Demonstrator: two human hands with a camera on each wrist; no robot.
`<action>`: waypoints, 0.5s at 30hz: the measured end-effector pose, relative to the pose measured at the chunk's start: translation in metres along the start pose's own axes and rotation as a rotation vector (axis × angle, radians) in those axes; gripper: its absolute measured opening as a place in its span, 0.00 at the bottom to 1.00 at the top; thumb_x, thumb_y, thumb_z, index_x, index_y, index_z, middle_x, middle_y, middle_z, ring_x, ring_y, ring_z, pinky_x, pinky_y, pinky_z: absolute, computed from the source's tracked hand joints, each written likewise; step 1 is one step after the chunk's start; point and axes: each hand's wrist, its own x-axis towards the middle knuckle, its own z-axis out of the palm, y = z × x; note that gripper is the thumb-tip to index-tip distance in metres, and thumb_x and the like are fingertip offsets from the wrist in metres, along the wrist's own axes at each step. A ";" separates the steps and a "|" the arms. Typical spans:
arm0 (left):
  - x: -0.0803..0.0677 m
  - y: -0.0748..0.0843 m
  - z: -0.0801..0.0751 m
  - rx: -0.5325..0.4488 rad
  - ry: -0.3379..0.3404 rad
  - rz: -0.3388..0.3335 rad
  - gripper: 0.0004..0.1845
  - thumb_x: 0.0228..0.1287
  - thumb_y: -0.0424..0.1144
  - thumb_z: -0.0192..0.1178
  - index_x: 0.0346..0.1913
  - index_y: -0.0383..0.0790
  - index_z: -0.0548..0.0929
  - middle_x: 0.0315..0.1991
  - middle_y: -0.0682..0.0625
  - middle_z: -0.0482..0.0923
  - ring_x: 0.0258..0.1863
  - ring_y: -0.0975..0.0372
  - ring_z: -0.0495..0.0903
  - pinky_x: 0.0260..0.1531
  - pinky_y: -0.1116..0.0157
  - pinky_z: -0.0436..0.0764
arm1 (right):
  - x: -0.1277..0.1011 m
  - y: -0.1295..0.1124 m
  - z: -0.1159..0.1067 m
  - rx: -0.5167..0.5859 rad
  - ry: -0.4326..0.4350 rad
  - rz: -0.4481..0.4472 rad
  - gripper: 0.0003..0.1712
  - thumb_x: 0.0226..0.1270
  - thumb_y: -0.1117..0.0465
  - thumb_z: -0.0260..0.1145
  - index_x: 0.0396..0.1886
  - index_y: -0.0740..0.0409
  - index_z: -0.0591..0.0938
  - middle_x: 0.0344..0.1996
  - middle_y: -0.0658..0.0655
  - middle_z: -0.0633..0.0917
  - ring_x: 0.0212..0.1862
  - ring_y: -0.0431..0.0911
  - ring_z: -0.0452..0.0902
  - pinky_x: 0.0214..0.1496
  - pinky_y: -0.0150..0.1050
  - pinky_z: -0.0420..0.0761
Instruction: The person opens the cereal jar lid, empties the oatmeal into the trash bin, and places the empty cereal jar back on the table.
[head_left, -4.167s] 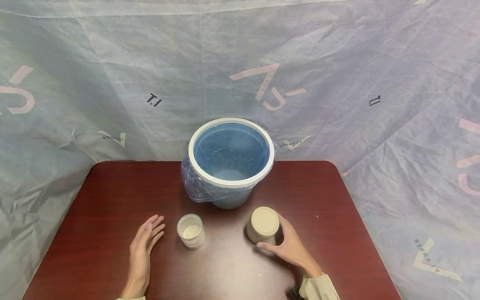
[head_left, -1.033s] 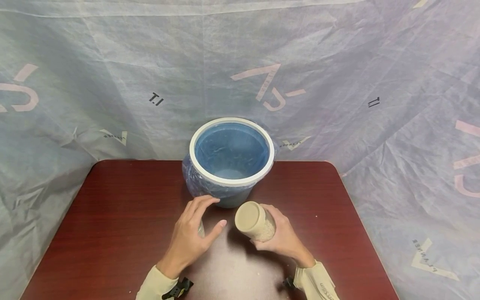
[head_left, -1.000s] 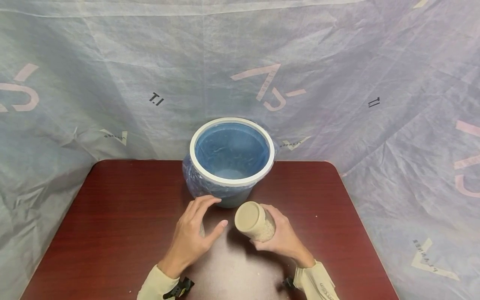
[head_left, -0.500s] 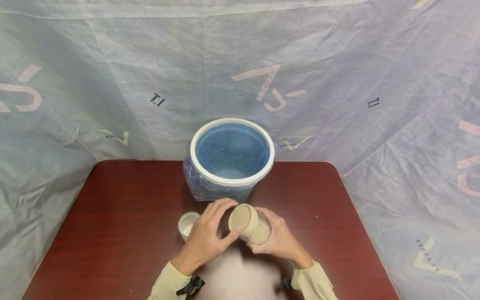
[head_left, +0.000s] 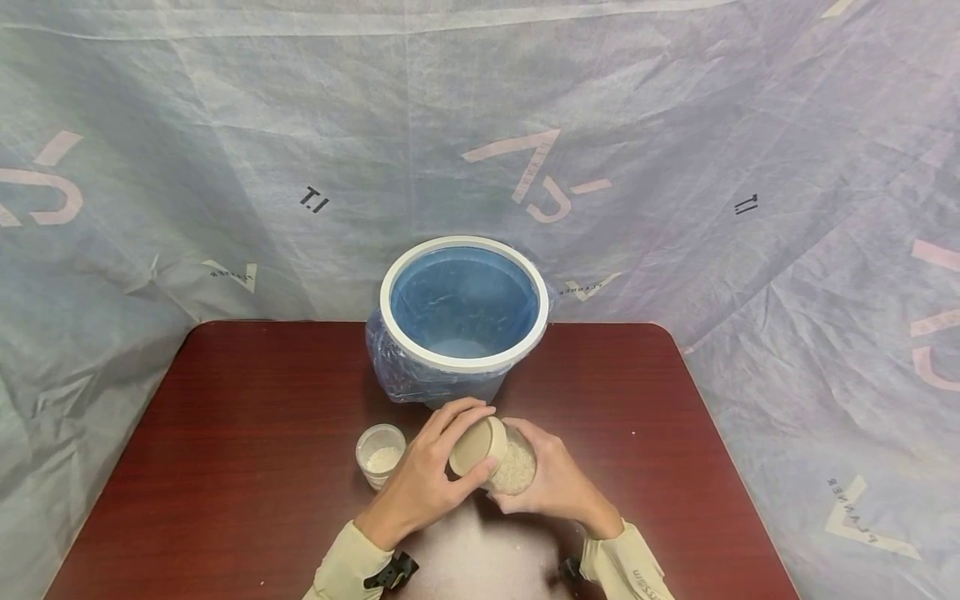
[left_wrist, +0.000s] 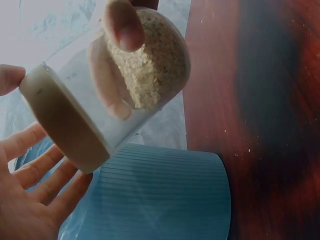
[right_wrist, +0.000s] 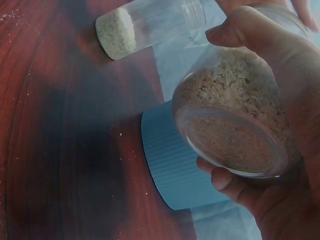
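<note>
My right hand (head_left: 562, 479) grips the clear body of a jar (head_left: 516, 471), which is partly filled with pale flakes like oats. The jar is tilted, its beige lid (head_left: 472, 448) facing left. My left hand (head_left: 423, 475) spans that lid, thumb on one edge and fingertips on the opposite edge, as the left wrist view shows on the lid (left_wrist: 65, 120). The lid sits on the jar. Left of my left hand stands a smaller open clear jar (head_left: 381, 454) with white flakes at its bottom; my hand and forearm lie close beside it.
Behind the hands stands a blue bin (head_left: 465, 364) with a white rim and a clear bag liner bulging out at its left. A few crumbs dot the dark red table (head_left: 637, 500). Grey printed fabric (head_left: 480, 125) hangs around the back and sides.
The right hand has lifted the jar and tipped it leftward. My left hand has come from the left, past the small jar, onto the lid. The small jar shows again beside it.
</note>
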 end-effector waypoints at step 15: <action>0.001 -0.006 0.013 -0.031 0.085 0.019 0.25 0.71 0.50 0.70 0.68 0.52 0.82 0.65 0.57 0.78 0.62 0.61 0.78 0.57 0.58 0.80 | 0.000 -0.005 0.002 0.000 -0.010 -0.004 0.52 0.41 0.47 0.90 0.69 0.54 0.79 0.54 0.49 0.87 0.49 0.40 0.85 0.50 0.39 0.86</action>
